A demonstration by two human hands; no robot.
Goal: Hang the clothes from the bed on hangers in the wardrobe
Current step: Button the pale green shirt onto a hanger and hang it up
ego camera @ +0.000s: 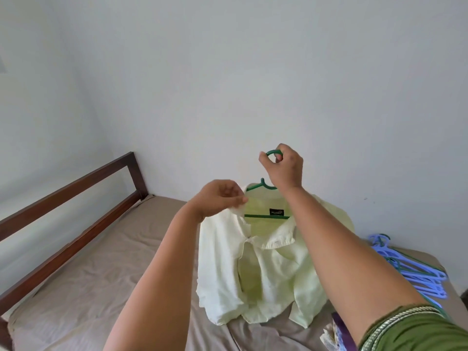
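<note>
Bed (106,274), shirt (266,269) on hanger (268,184), R hand (283,168) gripping hook, label prob. unreadable

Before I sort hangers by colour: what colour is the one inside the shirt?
Green hanger, clearest in the head view.

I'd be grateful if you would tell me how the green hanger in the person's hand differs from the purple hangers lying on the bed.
The green hanger is held up by its hook in the right hand; the purple hangers lie loose on the bed. The green hanger carries the pale yellow shirt, whose collar the left hand pinches; the purple hangers carry nothing. The green hanger is single; the purple ones are piled. All look like plastic.
</note>
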